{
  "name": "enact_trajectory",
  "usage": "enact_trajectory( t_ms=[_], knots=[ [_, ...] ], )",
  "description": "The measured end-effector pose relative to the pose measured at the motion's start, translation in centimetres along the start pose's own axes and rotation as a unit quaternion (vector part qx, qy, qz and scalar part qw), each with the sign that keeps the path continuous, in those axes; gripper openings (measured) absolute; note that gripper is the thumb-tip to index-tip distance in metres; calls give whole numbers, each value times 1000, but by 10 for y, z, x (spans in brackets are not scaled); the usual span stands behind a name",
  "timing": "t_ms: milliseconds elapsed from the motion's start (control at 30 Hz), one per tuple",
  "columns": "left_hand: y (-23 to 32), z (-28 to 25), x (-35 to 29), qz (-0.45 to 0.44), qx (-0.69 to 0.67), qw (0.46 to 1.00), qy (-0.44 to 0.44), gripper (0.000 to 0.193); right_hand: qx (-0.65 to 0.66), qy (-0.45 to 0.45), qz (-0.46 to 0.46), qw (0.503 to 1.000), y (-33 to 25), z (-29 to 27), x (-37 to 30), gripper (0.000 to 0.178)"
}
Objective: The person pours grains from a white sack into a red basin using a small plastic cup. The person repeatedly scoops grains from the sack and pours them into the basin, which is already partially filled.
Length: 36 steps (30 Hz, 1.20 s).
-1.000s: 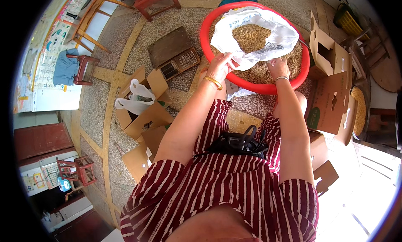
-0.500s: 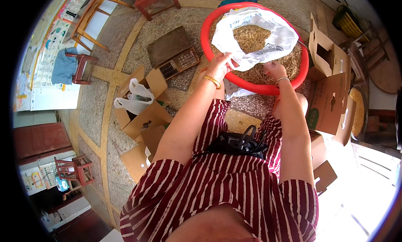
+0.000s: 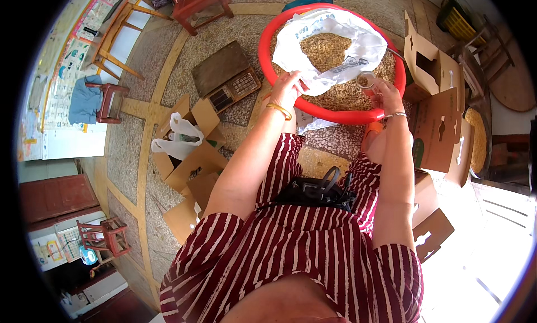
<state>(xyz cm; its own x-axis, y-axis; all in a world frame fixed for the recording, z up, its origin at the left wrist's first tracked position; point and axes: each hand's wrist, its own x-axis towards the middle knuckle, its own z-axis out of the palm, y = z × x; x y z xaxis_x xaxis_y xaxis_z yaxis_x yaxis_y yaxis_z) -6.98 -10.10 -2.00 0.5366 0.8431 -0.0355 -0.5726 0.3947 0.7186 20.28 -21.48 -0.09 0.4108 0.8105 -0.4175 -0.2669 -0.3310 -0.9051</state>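
Speckled floor spreads around one red-rimmed basin of grain. Both forearms stretch forward to it: the left hand pinches the near edge of one white bag in the basin; the right hand is wrapped round one small cup, just beside the bag.

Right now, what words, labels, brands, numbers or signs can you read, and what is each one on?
Nothing reads clearly enough to quote.
White plastic bag: grey and blue print, creased and blurred.
Brown scale: key markings too small.
Cardboard box at the right: green mark, too small.
Cardboard box at the left: dark mark, too small.
Patterned white panel, upper left: coloured markings, too small.
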Motion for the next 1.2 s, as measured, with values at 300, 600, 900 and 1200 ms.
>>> enact_trajectory(
  t_ms=[300, 600, 900, 1200],
  knots=[
    [3, 9, -4, -42, 84, 995, -40, 23, 35, 82, -196, 977, -5, 29, 20, 49],
    [4, 6, -8, -68, 133, 988, -45, 29, -441, 151, -424, 777, -6, 74, 31, 58],
    [7, 9, -11, -66, 139, 987, -37, 25, -414, 153, -483, 756, -2, 83, 36, 61],
    [3, 7, -5, -47, 101, 993, -33, 24, 32, 166, -273, 947, 9, 28, 47, 47]
  ],
)
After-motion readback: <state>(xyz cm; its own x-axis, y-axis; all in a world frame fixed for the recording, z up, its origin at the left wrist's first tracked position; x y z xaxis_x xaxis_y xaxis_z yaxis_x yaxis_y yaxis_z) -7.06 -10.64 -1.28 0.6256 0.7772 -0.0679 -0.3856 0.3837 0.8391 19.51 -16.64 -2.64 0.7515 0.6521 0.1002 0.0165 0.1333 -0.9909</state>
